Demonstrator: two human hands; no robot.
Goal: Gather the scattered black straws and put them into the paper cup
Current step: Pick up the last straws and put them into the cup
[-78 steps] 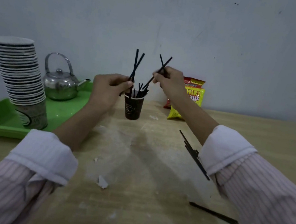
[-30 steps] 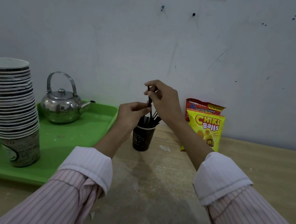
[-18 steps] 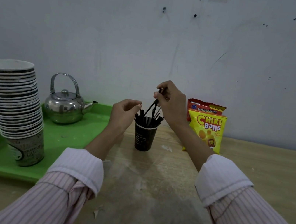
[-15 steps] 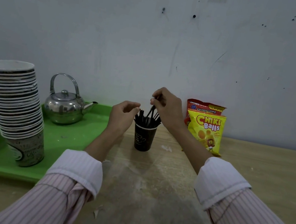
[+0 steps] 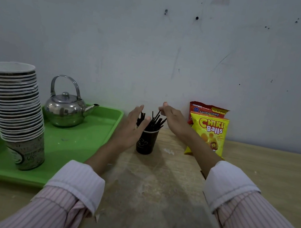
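A dark paper cup (image 5: 146, 142) stands on the wooden table near the wall, with several black straws (image 5: 152, 122) upright in it and fanned out. My left hand (image 5: 133, 127) is just left of the cup with its fingers spread; the thumb is at the rim and the hand holds nothing. Over the cup's right side, the fingertips of my right hand (image 5: 173, 117) pinch the top end of one black straw that leans in the cup. No loose straws show on the visible table.
On the left, a green tray (image 5: 86, 143) holds a steel kettle (image 5: 65, 108) and a tall leaning stack of paper cups (image 5: 14, 110). Two snack bags (image 5: 209, 131) lean on the wall right of the cup. Paper scraps lie on the table (image 5: 153, 189).
My left hand has uncurled beside the cup. My right hand has sunk lower over the straws. The straws stand deeper in the cup than a second ago.
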